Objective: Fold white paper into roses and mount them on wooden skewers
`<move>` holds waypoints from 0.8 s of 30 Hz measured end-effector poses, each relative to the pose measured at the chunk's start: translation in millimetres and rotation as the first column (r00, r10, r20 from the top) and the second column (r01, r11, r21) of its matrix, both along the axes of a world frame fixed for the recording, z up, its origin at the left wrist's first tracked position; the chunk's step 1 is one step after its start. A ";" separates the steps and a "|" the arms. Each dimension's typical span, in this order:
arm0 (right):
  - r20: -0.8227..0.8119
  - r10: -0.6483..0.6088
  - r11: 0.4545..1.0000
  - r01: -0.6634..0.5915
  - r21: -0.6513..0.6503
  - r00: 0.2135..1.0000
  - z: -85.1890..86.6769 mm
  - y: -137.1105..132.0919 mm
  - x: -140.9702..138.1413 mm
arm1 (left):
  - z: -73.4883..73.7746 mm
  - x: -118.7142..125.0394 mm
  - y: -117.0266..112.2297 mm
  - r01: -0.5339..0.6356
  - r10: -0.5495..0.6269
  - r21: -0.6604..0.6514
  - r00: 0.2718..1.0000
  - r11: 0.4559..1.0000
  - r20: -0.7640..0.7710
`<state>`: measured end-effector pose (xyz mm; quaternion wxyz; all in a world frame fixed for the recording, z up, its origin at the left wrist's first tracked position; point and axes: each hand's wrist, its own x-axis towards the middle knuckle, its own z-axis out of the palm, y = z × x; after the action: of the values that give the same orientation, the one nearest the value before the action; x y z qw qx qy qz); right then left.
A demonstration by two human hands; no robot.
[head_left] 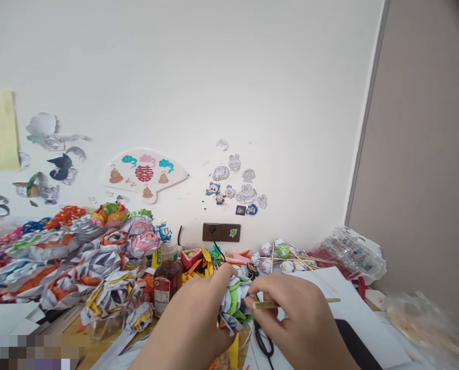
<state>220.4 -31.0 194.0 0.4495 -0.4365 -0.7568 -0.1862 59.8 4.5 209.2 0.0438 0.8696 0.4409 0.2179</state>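
Note:
My left hand (193, 321) is closed around a folded paper flower (234, 303) with white, green and orange petals, held low in the middle of the view. My right hand (296, 321) pinches a thin wooden stick (291, 303) whose left end meets the flower's side. The stick lies nearly level and points right. Black scissors (263, 341) lie just under my hands.
A heap of folded paper flowers (78, 257) covers the left of the desk. A sauce-like bottle (167, 280) stands beside it. More sticks with paper balls (287, 257) lie at the back by a wall socket (221, 232). White sheets (348, 303) and plastic bags (354, 252) lie right.

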 end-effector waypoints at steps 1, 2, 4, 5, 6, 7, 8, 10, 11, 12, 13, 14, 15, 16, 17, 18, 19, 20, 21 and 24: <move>-0.006 -0.007 1.000 0.007 -0.017 1.000 -1.1 -0.1 0.2 | 0.4 -1.1 0.0 0.010 -0.010 -0.009 1.000 1.000 -0.004; 0.002 -0.007 0.999 0.007 -0.031 1.000 -1.6 -0.6 0.5 | 0.6 -2.4 0.3 0.024 -0.024 -0.022 1.000 0.999 -0.008; 0.044 0.014 0.998 -0.012 -0.058 0.999 -1.1 -2.4 1.5 | -0.2 -4.9 1.4 0.073 -0.073 -0.045 0.997 0.996 -0.006; 0.070 0.030 0.997 -0.025 -0.068 0.997 0.0 -3.7 2.0 | -1.1 -6.0 2.0 0.100 -0.100 -0.048 0.995 0.994 0.003; 0.090 0.042 0.997 -0.035 -0.072 0.995 1.3 -5.0 2.4 | -2.4 -6.7 2.7 0.124 -0.123 -0.045 0.992 0.991 0.015; 0.107 0.051 0.996 -0.043 -0.076 0.993 2.8 -6.2 2.7 | -3.8 -7.0 3.1 0.142 -0.141 -0.038 0.990 0.989 0.028; 0.119 0.061 0.996 -0.052 -0.075 0.991 4.1 -7.1 3.1 | -5.3 -7.2 3.4 0.158 -0.157 -0.033 0.987 0.987 0.037; 0.143 0.091 0.994 -0.081 -0.069 0.986 6.3 -8.0 4.1 | -7.6 -7.0 3.2 0.188 -0.186 -0.038 0.982 0.981 0.043; 0.156 0.105 0.993 -0.096 -0.067 0.982 7.0 -7.9 4.8 | -8.2 -6.9 2.8 0.198 -0.197 -0.043 0.980 0.979 0.042; 0.166 0.117 0.992 -0.108 -0.063 0.979 7.6 -7.8 5.7 | -8.5 -7.0 2.4 0.207 -0.205 -0.050 0.978 0.977 0.043; 0.169 0.128 0.991 -0.119 -0.060 0.977 8.1 -7.6 6.5 | -8.4 -7.1 2.1 0.215 -0.212 -0.059 0.976 0.975 0.048; 0.160 0.134 0.990 -0.125 -0.064 0.978 8.5 -7.6 7.4 | -7.9 -7.2 1.8 0.222 -0.218 -0.072 0.974 0.972 0.059; 0.137 0.135 0.989 -0.126 -0.073 0.981 9.1 -7.8 8.1 | -7.0 -7.4 1.7 0.232 -0.225 -0.086 0.971 0.969 0.079; 0.101 0.130 0.989 -0.122 -0.081 0.986 9.7 -8.2 8.7 | -5.9 -7.6 1.7 0.246 -0.235 -0.099 0.966 0.964 0.108; 0.060 0.122 0.989 -0.116 -0.087 0.991 10.5 -8.7 9.1 | -4.6 -7.6 2.0 0.261 -0.245 -0.107 0.959 0.959 0.142; 0.026 0.111 0.990 -0.109 -0.089 0.993 11.4 -9.4 9.3 | -3.1 -7.5 2.4 0.272 -0.251 -0.110 0.952 0.956 0.176; 0.005 0.102 0.991 -0.102 -0.089 0.995 12.1 -10.0 9.3 | -1.7 -7.2 2.9 0.274 -0.249 -0.112 0.948 0.955 0.199; -0.001 0.098 0.991 -0.098 -0.086 0.995 12.5 -10.5 9.1 | -0.5 -6.8 3.5 0.263 -0.236 -0.116 0.950 0.958 0.205; 0.002 0.098 0.992 -0.097 -0.083 0.995 12.6 -10.6 8.8 | 0.6 -6.2 4.1 0.237 -0.212 -0.119 0.958 0.964 0.194; 0.011 0.079 0.995 -0.079 -0.056 0.997 9.4 -8.2 7.6 | 1.7 -3.9 5.6 0.141 -0.128 -0.111 0.984 0.984 0.123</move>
<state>228.0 -39.3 203.5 0.4394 -0.4173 -0.7812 -0.1501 55.9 10.1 210.9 0.1357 0.8792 0.3900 0.2375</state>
